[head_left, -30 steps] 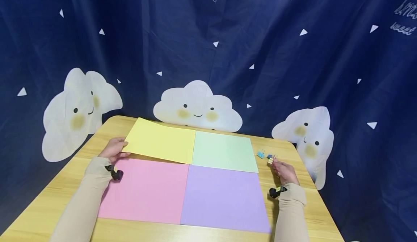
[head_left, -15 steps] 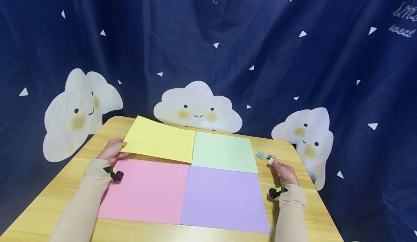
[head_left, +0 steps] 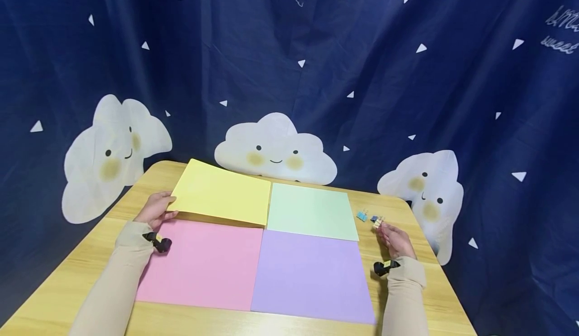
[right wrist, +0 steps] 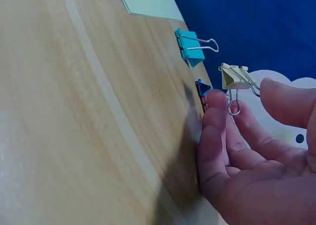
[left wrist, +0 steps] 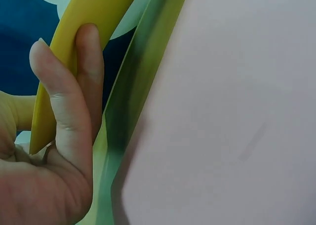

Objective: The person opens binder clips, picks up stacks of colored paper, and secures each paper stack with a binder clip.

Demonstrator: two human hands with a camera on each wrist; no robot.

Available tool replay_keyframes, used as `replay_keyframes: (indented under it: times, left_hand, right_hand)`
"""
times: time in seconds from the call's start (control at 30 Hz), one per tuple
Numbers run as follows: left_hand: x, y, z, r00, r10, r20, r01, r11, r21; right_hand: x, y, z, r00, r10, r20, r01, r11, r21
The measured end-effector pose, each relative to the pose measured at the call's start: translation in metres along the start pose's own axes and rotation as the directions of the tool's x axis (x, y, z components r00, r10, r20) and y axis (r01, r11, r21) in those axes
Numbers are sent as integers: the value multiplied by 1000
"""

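Note:
My left hand (head_left: 157,209) holds the left edge of a yellow sheet of paper (head_left: 221,192) between thumb and fingers. That side of the sheet is raised off the table and bends, as the left wrist view also shows. On the right, my right hand (head_left: 397,240) pinches a cream binder clip (right wrist: 235,78) by its wire handles, thumb on one side and fingers on the other. Just beyond the fingers on the wood lie a turquoise binder clip (right wrist: 189,47) and a dark blue one (right wrist: 202,88). A reddish clip (right wrist: 205,104) is mostly hidden behind a fingertip.
Pink (head_left: 203,265), purple (head_left: 312,275) and mint-green (head_left: 312,210) sheets lie flat beside the yellow one in a two-by-two layout. They rest on a light wooden table (head_left: 190,321). A dark blue curtain (head_left: 289,74) with clouds and triangles hangs behind the table.
The far left corner of the yellow sheet has risen slightly in my left hand. My right hand stays in nearly the same place, with the cream clip a little differently tilted.

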State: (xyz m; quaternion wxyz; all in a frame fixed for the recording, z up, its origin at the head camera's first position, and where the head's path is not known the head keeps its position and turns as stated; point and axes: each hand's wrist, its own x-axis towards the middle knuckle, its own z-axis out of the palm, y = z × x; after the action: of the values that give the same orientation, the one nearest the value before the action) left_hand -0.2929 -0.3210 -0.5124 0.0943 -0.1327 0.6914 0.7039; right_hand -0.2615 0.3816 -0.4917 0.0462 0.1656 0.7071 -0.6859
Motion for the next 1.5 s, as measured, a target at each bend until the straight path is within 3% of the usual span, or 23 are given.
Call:
replay_keyframes:
  times: [0.63,1.03,1.27,1.5]
  left_hand:
    - [-8,3,16,999,-9,-33,8,999,-35]
    - [-11,6,31,999,45,-17,-45,998,-52]
    - [-15,7,39,999,43,-22,-44,998,-46]
    - [-16,5,48,994,106,-2,-106,992,-64]
  right_hand:
    - [3,0,-2,999,-6,-51,6,1000,4]
    - [1,1,-1,999,9,-49,-8,999,32]
    - [-1,0,-1,998,28,-47,-26,999,27]
    - [0,1,-2,998,41,-52,-39,999,34]
